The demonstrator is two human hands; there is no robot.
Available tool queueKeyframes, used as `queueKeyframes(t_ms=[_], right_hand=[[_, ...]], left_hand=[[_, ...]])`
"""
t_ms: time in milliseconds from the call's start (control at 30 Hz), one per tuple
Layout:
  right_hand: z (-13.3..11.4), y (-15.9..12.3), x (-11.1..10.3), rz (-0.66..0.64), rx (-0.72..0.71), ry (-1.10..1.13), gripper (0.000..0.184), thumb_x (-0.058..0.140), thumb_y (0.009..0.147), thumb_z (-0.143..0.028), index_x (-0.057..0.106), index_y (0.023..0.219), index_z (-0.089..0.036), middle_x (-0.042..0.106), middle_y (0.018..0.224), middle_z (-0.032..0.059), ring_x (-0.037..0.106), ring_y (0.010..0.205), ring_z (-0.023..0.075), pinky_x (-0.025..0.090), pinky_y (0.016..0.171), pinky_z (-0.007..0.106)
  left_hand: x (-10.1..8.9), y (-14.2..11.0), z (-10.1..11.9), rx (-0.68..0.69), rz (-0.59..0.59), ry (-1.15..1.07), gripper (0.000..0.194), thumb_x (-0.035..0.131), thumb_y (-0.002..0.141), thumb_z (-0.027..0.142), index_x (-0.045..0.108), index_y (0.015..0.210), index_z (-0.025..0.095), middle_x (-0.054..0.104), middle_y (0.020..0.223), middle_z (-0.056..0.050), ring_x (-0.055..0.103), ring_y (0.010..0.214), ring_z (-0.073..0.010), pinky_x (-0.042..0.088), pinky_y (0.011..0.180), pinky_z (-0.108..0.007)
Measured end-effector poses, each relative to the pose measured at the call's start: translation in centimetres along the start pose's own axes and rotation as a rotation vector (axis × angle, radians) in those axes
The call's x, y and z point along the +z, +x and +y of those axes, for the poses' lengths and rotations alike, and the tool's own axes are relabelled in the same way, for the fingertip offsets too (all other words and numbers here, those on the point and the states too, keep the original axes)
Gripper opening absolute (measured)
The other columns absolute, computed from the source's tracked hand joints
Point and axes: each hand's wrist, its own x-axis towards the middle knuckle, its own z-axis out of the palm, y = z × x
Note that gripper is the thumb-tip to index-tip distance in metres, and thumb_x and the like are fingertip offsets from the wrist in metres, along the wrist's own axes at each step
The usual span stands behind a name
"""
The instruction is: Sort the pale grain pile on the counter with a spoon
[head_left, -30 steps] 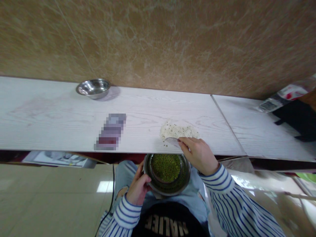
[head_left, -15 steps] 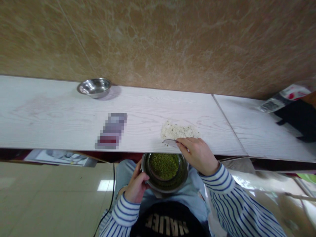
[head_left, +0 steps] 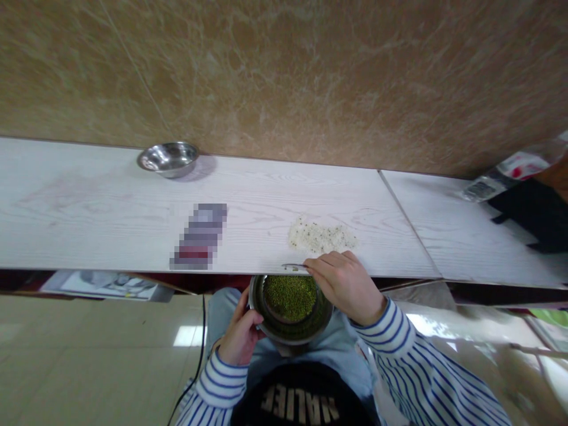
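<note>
Bowl of round, silver-grey metal (head_left: 293,333), holding small green beans (head_left: 288,299): just below near edge of white wood-grain tabletop (head_left: 257,219).
Left hand (head_left: 242,336) pinches bowl's left rim, thumb over, fingers outside. Right hand (head_left: 348,285) pinches one end of thin, curved-edged scraper (head_left: 293,265), at tabletop's near edge. Bowl probably stiff, fairly heavy, slick; grip rim. Scraper likely light, bendy; grip it mid-edge. White, dark-specked grain pile (head_left: 323,236) sits on tabletop; loose, should scatter easily.

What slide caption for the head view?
Left hand grips metal bowl of green grains; right hand holds thin tool at table edge.
</note>
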Motion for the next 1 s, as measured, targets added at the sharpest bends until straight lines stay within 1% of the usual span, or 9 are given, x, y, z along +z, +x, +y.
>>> queueKeyframes(t_ms=[100,167,300,400,500,600,700,833,1000], right_hand=[[-0.3,-0.8,-0.2,-0.005,-0.039,0.01,0.021,0.042,0.091,-0.026,0.061,0.1,-0.024,0.065,0.082,0.002,0.055,0.081,0.0145,0.03,0.072,0.03],[-0.2,-1.1,-0.3,-0.007,-0.037,0.02,0.02,0.042,0.091,-0.026,0.06,0.101,-0.024,0.065,0.082,0.0019,0.055,0.081,0.0145,0.031,0.073,0.03],[0.4,-1.2,-0.4,0.029,0.077,0.002,0.023,0.039,0.092,-0.026,0.059,0.1,-0.02,0.065,0.081,0.0037,0.057,0.079,0.0144,0.033,0.072,0.028],[0.8,-0.7,-0.2,0.043,0.16,-0.036,0.025,0.037,0.092,-0.027,0.059,0.101,-0.018,0.066,0.082,0.0053,0.058,0.077,0.0149,0.034,0.071,0.028],[0.6,0.3,0.1,0.015,0.16,-0.055,0.026,0.036,0.092,-0.027,0.059,0.102,-0.02,0.066,0.083,0.0049,0.059,0.078,0.015,0.035,0.071,0.028],[0.3,1.3,0.4,-0.004,0.152,-0.076,0.026,0.037,0.092,-0.027,0.06,0.102,-0.021,0.067,0.083,0.004,0.059,0.078,0.0151,0.034,0.07,0.028],[0.3,1.9,0.5,-0.005,0.175,-0.086,0.025,0.037,0.092,-0.028,0.06,0.1,-0.021,0.067,0.082,0.0035,0.059,0.076,0.0151,0.034,0.07,0.028],[1.2,1.7,0.2,-0.002,0.207,-0.093,0.025,0.038,0.091,-0.028,0.06,0.1,-0.021,0.067,0.081,0.0035,0.06,0.074,0.0149,0.035,0.069,0.027],[2.8,1.0,-0.1,0.017,0.228,-0.117,0.026,0.038,0.091,-0.028,0.061,0.1,-0.02,0.068,0.082,0.0041,0.06,0.074,0.0149,0.036,0.069,0.027]], left_hand=[[0.1,0.0,-0.1,-0.011,-0.013,-0.013,0.075,0.051,0.054,0.008,0.044,0.125,0.028,0.059,0.089,-0.001,0.051,0.071,-0.0149,0.043,0.05,-0.023],[0.2,0.0,-0.2,-0.024,-0.011,-0.016,0.077,0.051,0.053,0.008,0.043,0.127,0.029,0.06,0.089,-0.001,0.051,0.071,-0.0155,0.043,0.05,-0.023],[0.2,0.1,-0.4,-0.034,0.007,-0.014,0.078,0.052,0.053,0.008,0.043,0.128,0.028,0.06,0.087,-0.001,0.051,0.068,-0.0157,0.043,0.05,-0.026],[0.2,0.2,-0.4,-0.035,0.011,-0.019,0.079,0.053,0.053,0.009,0.042,0.129,0.028,0.06,0.085,0.0,0.05,0.066,-0.0154,0.043,0.051,-0.026],[0.1,0.3,-0.3,-0.038,0.022,-0.029,0.078,0.053,0.052,0.01,0.044,0.127,0.029,0.061,0.087,0.0,0.05,0.064,-0.0145,0.043,0.052,-0.026],[0.1,0.3,-0.3,-0.049,0.031,-0.016,0.078,0.054,0.052,0.01,0.043,0.127,0.029,0.06,0.081,0.002,0.049,0.06,-0.0135,0.041,0.05,-0.026],[0.1,0.3,-0.2,-0.057,0.015,-0.003,0.079,0.053,0.053,0.011,0.04,0.129,0.028,0.06,0.078,0.002,0.048,0.057,-0.0132,0.04,0.049,-0.026],[0.1,0.5,-0.2,-0.053,0.0,-0.016,0.079,0.054,0.054,0.01,0.039,0.129,0.026,0.058,0.073,0.002,0.047,0.056,-0.0125,0.041,0.05,-0.025],[0.3,0.7,-0.3,-0.065,0.003,-0.008,0.079,0.053,0.053,0.011,0.04,0.129,0.027,0.057,0.073,0.003,0.047,0.055,-0.0126,0.038,0.047,-0.025]])
